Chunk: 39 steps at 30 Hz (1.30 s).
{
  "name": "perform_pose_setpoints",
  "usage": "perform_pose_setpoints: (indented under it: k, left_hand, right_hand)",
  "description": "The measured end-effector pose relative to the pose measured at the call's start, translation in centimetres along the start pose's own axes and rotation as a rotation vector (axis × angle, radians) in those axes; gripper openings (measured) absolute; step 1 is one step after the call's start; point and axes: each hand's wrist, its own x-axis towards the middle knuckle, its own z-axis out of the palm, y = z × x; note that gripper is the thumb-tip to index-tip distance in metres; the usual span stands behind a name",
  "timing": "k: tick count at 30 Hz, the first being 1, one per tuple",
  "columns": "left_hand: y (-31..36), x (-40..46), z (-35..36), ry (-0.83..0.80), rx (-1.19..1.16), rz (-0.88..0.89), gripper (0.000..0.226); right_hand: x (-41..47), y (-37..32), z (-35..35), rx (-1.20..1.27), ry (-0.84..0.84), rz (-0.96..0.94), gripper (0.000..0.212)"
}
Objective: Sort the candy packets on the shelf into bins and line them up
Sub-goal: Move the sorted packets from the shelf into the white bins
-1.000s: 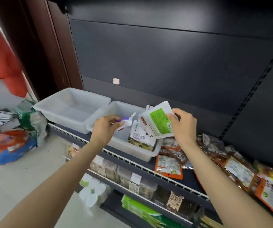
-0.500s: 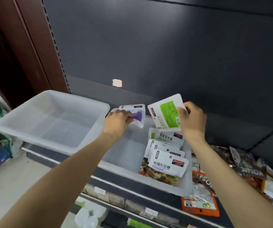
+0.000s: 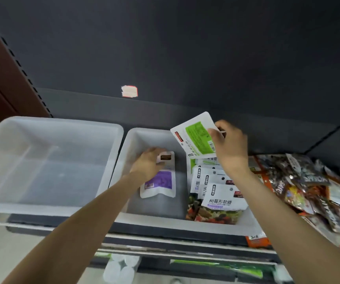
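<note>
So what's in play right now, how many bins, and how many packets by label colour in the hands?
White plastic bins: 2, the empty bin and the bin with packets
Purple-label packets, at the left hand: 1
Green-label packets, held by the right hand: 1
Total: 4

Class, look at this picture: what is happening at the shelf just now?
A person is sorting candy packets into bins. The left hand sets a purple packet down in the right bin, beside a row of packets. The right hand holds a green packet above them. The left bin holds nothing.
</note>
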Motion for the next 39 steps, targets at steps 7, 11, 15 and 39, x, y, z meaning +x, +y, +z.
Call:
perform_pose_setpoints:
  k: [7,11,15,39]
  left_hand:
    - [2.4,-2.3,-6.4,-0.143,-1.154,-0.291,0.036]
    - [0.7,-3.4,-6.9,-0.182,-1.157,-0.349,0.005]
    - [-1.0,-3.5,-5.3,-0.193,-1.003,-0.355,0.046]
    - [9.1,-4.6,-1.8,0.220,0.363,0.303,0.036]
  right_hand:
    - [-2.7,-3.0,3.8,0.030,-0.250,-0.102,0.012]
    - [-3.7,-3.3,4.9,-0.040,-0.492,-0.113,0.020]
    - [-4.5,-3.0,5.1,0.080,-0.785,-0.012,0.042]
    - [-6.4,2.5,-3.1,-0.242,-0.099,0.070,0.034]
